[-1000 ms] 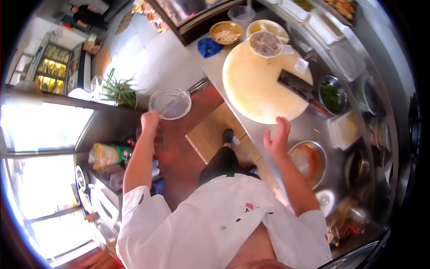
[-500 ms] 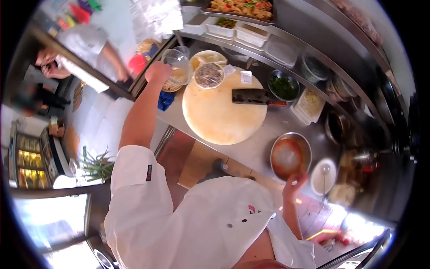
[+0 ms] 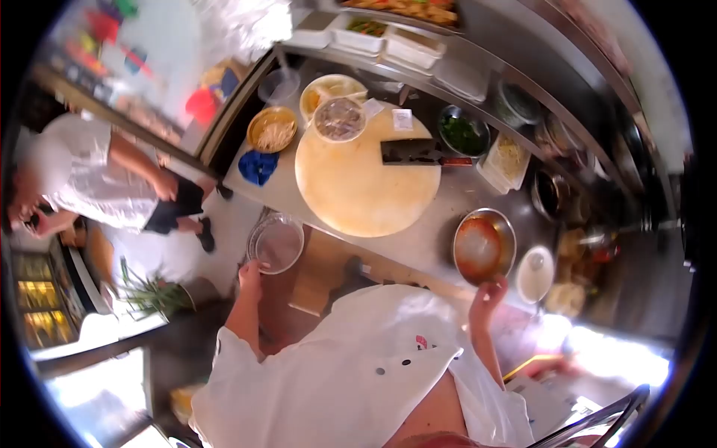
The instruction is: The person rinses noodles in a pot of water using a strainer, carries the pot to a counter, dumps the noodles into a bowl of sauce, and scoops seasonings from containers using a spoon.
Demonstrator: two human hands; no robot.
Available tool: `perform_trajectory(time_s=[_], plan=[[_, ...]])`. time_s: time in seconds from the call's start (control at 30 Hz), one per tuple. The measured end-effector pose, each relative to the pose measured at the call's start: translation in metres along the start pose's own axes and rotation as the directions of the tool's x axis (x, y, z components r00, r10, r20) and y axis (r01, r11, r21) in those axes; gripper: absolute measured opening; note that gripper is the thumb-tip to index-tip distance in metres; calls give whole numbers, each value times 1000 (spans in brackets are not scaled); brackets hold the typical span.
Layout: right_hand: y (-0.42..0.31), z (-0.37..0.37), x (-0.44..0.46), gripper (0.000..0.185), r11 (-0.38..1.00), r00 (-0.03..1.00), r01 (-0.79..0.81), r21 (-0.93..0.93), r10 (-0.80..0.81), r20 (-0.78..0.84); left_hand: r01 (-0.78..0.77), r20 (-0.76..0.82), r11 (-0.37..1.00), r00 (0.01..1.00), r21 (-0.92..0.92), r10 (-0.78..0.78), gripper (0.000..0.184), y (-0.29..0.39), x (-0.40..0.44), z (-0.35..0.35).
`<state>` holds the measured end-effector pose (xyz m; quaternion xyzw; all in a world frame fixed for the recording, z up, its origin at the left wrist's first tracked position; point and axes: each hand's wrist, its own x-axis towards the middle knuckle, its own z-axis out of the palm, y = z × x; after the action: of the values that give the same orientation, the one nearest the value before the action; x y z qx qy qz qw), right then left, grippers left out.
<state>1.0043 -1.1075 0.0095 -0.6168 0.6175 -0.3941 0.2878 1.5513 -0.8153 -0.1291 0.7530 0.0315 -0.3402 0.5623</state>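
Observation:
My left hand (image 3: 252,275) grips the rim of a clear plastic bowl (image 3: 278,245), which hangs in front of the counter edge. The bowl looks empty. At the near rim of a metal bowl (image 3: 484,246) with reddish sauce, my right hand (image 3: 489,293) has its fingers curled together; what they hold, if anything, I cannot make out. On the round cutting board (image 3: 366,187) lies a cleaver (image 3: 411,152) with a dark blade. A tub of pale, greyish shreds (image 3: 340,120) stands at the board's far left.
Beside the board are a yellow basket (image 3: 272,128), a blue cloth (image 3: 258,167) and a bowl of chopped greens (image 3: 463,131). A white dish (image 3: 535,274) stands right of the sauce bowl. Shelves with containers (image 3: 358,36) run behind. Another person (image 3: 97,175) stands at left.
My left hand has drawn the clear bowl back from the far left of the counter toward my body. My right hand stays by the metal bowl. The view has shifted slightly.

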Motion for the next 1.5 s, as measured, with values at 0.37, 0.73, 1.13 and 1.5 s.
perform_trajectory(time_s=[0.37, 0.73, 1.13, 1.5], plan=[[-80, 208, 57, 42, 547, 314, 833, 81, -590, 744, 189, -180, 899, 976, 396, -126, 35, -191, -15, 69], [-28, 326, 70, 54, 329, 141, 935, 132, -687, 713, -110, -361, 993, 925, 42, 117, 41, -188, 102, 253], [-22, 323, 81, 58, 500, 315, 863, 71, -643, 698, -107, 15, 955, 994, 277, 107, 30, -111, 230, 256], [-25, 322, 88, 52, 547, 357, 833, 78, -640, 680, -51, -66, 453, 969, 890, 238, 22, -145, 236, 140]])
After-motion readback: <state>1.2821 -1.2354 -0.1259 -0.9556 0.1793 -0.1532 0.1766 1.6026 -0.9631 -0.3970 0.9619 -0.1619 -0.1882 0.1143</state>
